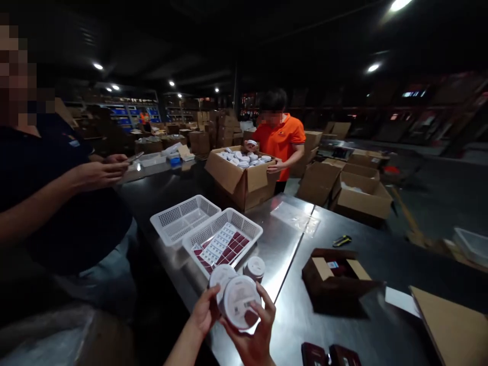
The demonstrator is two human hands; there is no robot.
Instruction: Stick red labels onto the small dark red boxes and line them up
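Over the near edge of the metal table, my right hand point(253, 333) grips a round white-lidded jar point(240, 297), its labelled face turned up toward me. My left hand point(206, 310) is closed on a second white-lidded jar point(221, 277), partly hidden behind the first. Just beyond them a third jar point(254, 266) stands upright on the table. Past the jars lies a white plastic basket point(249, 218) with sheets of dark red and white labels point(224, 244) in it. Another white basket point(163, 218) is beside it on the left.
A carton point(244, 190) of jars stands at the far side, where a person in orange point(284, 140) holds a jar. Another person point(68, 193) stands left with a phone. At right are a yellow cutter point(342, 241), a dark box point(328, 292) and small dark red boxes point(314, 354).
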